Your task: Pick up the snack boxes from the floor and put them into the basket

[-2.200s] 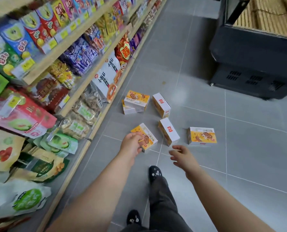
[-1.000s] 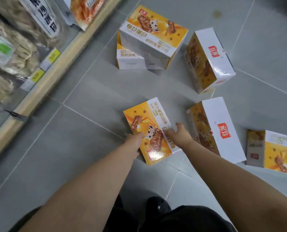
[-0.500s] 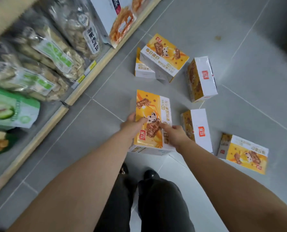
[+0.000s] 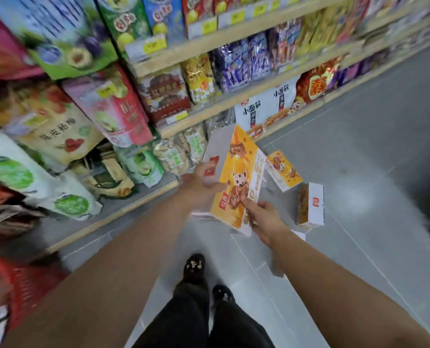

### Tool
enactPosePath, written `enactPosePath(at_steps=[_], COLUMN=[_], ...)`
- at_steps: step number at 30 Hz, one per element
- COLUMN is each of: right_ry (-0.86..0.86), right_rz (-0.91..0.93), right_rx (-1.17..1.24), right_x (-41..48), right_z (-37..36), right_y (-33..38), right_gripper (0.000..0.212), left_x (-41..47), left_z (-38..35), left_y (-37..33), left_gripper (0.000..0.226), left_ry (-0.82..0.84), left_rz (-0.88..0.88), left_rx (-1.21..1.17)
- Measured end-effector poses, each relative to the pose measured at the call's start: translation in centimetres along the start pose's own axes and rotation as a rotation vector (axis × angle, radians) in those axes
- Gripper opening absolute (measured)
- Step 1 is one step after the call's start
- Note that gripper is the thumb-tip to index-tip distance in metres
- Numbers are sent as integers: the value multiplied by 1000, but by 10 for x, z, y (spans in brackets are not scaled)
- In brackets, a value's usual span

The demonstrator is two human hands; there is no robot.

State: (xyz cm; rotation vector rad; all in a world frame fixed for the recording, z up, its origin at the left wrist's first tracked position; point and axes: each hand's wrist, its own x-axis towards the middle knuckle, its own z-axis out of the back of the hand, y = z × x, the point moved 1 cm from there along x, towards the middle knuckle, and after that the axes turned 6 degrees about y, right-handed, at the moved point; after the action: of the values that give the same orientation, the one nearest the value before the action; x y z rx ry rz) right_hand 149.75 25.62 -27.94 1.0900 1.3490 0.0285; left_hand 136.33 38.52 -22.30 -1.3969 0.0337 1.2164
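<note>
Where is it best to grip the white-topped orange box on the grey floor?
The white-topped orange cardboard snack box stands on its narrow edge, broad faces upright. Come from above, probably, and pinch across the white top: thumb on one broad face, fingers on the other.

Stocked shelves (image 4: pixel 173 126) walled off the left and far side of the grip on the held box (image 4: pixel 239 177), a tilted box (image 4: pixel 282 172) and a white-sided box (image 4: pixel 310 208) lay just right, bare floor (image 4: pixel 359 146) opened farther right, and the basket (image 4: pixel 30 285) sat well back-left.
</note>
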Motion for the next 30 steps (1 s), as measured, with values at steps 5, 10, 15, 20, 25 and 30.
enactPosePath(at_steps=[5, 10, 15, 20, 25, 30], right_ry=[169, 367, 498, 537, 624, 789], right_rz=[-2, -27, -3, 145, 473, 680], right_rx=[-138, -293, -490, -882, -1134, -1548], right_x=[-42, -89, -130, -169, -207, -235], right_z=[-44, -105, -175, -256, -344, -406], right_y=[-1, -35, -79, -131, -178, -221], right_gripper=[54, 70, 69, 64, 104, 118], left_x=[-83, -166, -244, -330, -411, -464], left_z=[41, 81, 107, 146, 189, 215], left_y=[29, 83, 159, 238, 329, 396], left_gripper=[124, 121, 92, 78, 114, 101], left_ry=[-243, -295, -564, -707, -675, -635], left_rz=[156, 207, 287, 293, 516, 490], left_rx=[-166, -359, -455, -386, 113, 451])
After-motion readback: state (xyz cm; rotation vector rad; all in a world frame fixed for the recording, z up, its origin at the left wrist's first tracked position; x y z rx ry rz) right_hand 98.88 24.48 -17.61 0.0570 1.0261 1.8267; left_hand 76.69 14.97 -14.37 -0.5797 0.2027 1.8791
